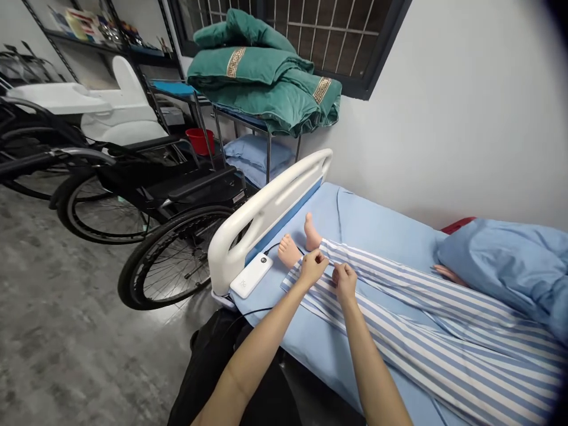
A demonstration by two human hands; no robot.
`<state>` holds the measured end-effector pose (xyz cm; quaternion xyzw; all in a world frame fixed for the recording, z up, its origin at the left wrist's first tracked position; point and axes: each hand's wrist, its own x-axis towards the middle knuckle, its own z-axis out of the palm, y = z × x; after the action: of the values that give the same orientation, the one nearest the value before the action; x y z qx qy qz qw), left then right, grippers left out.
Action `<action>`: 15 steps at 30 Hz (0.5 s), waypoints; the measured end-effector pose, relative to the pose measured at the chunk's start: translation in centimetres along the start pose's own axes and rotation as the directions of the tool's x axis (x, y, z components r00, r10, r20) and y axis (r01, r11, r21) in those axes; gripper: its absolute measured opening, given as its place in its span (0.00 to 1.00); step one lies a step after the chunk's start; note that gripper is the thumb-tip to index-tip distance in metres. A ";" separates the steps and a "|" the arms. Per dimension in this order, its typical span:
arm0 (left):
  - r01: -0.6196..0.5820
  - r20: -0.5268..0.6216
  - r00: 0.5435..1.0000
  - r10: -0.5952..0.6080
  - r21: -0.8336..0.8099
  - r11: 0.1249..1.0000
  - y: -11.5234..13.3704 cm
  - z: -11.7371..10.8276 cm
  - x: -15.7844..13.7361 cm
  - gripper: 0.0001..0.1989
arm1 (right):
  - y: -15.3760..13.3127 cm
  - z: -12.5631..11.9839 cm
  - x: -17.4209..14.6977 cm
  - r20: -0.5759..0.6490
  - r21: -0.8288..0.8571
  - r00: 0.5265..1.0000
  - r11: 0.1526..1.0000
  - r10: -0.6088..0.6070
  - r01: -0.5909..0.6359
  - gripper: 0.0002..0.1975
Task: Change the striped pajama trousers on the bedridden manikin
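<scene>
Hospital bed, blue sheet fitted. On it: white power bank at foot end; supine mannequin in striped trousers; rumpled blue quilt.

Wearing plain black legwear, softly folded, too dark to make out the cut. Bare along left forearm and right forearm, both slim, tapering toward left hand and right hand, likewise bare. Creased across inner left elbow.
</scene>
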<state>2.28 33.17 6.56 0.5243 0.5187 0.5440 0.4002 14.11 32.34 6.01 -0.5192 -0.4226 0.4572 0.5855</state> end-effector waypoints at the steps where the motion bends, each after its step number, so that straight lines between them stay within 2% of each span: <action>1: 0.008 -0.008 1.000 -0.008 0.025 1.000 -0.2 -0.2 0.0 0.09 | -0.2 -0.6 0.1 -0.012 -0.012 1.000 1.000 -0.015 0.015 0.24; 3: 0.003 0.023 1.000 -0.006 0.119 0.993 -0.7 -0.3 -0.4 0.08 | -0.8 -2.4 0.1 -0.055 -0.056 0.994 0.995 -0.091 0.088 0.24; 5: -0.058 0.111 0.993 0.034 0.222 0.973 -1.3 -0.3 -0.8 0.09 | -1.2 -4.8 -0.1 -0.102 -0.139 0.975 0.973 -0.198 0.183 0.23; 7: -0.088 0.157 0.987 0.046 0.270 0.959 -1.4 -0.2 -1.2 0.09 | -1.2 -7.1 -0.6 -0.147 -0.228 0.954 0.947 -0.263 0.226 0.23; 10: -0.006 0.112 0.993 -0.020 0.224 0.975 -0.9 0.2 -1.1 0.10 | -0.6 -9.1 -1.4 -0.178 -0.323 0.954 0.930 -0.240 0.173 0.23; 12: 0.030 0.104 0.993 -0.046 0.155 0.987 -0.2 0.9 -1.1 0.10 | -0.2 -9.4 -1.7 -0.171 -0.350 0.962 0.926 -0.213 0.143 0.22; 15: 0.007 0.167 0.986 -0.019 0.072 0.997 0.7 2.7 -1.3 0.11 | -0.2 -9.0 -1.8 -0.165 -0.345 0.966 0.929 -0.201 0.134 0.22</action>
<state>5.18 32.16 6.86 0.5788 0.5057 0.4764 0.4270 22.43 28.56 5.19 -0.6145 -0.4761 0.2743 0.5661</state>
